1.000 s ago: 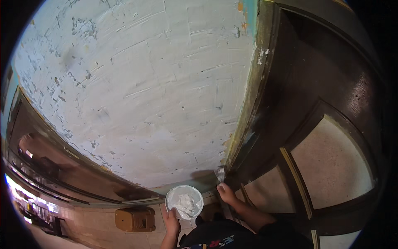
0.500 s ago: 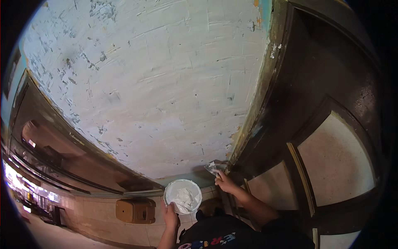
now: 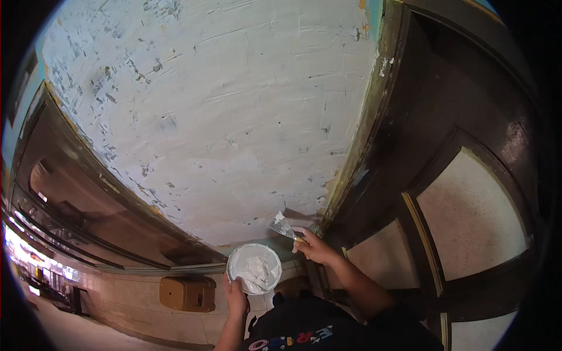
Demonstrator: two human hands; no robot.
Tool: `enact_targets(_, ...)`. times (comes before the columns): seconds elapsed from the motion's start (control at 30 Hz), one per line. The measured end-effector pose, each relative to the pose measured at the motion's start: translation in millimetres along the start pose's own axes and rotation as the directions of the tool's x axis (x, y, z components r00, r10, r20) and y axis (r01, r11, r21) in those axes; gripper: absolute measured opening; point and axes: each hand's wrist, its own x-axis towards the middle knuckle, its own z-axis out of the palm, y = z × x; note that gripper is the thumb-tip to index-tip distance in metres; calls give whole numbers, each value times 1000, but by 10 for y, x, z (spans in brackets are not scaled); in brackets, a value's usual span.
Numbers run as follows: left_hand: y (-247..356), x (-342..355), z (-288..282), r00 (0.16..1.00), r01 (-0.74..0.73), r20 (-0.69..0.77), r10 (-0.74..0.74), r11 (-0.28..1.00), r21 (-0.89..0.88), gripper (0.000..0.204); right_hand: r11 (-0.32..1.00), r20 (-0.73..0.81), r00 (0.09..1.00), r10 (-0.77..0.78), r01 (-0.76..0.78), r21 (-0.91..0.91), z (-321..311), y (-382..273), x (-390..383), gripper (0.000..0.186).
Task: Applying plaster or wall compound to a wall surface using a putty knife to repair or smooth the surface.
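Note:
My left hand (image 3: 236, 295) grips the near-left rim of a round white bucket (image 3: 233, 264). White wall putty (image 3: 256, 272) lies heaped inside it. My right hand (image 3: 315, 248) is closed round the handle of a putty knife (image 3: 283, 226), whose blade points up and to the left with a white dab of putty near its tip. The blade is close to the lower part of a wall (image 3: 234, 134) coated unevenly in white; whether it touches cannot be made out. Grey patches and trowel ridges mark the coating, mostly at its upper left.
A dark door (image 3: 433, 99) with pale panels stands at the right, edged by a worn wooden frame (image 3: 366, 137). Another brown wooden frame (image 3: 111, 187) runs along the left. A brown plastic stool (image 3: 186, 293) sits on the tiled floor (image 3: 137, 307) left of the bucket.
My right hand has moved the putty knife up and left, away from the door frame's foot. The bucket in my left hand has shifted slightly up and left in the picture.

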Motion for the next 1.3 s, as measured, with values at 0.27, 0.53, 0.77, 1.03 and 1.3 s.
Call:
enact_targets(0.27, 85, 120, 20, 999, -45, -25, 46, 997, 55, 44, 999, 81, 997, -14, 17, -32, 22, -230, -127, 32)
enact_targets(0.53, 62, 117, 100, 999, -48, 2, 48, 999, 26, 44, 974, -8, 986, -165, 162, -158, 39, -310, -218, 24)
enact_targets(0.77, 177, 164, 273, 995, -86, 47, 83, 994, 67, 46, 729, -9, 903, -430, 341, -594, 69, -695, -281, 25)
enact_targets(1.03, 154, 239, 288, 988, -156, 15, 155, 984, 92, 44, 670, 9, 885, -466, 359, -650, 31, -799, -369, 26)
enact_targets(1.3, 144, 211, 440, 946, -323, 106, 306, 897, 301, 40, 768, 54, 946, -321, 293, -570, 228, -727, -292, 31)
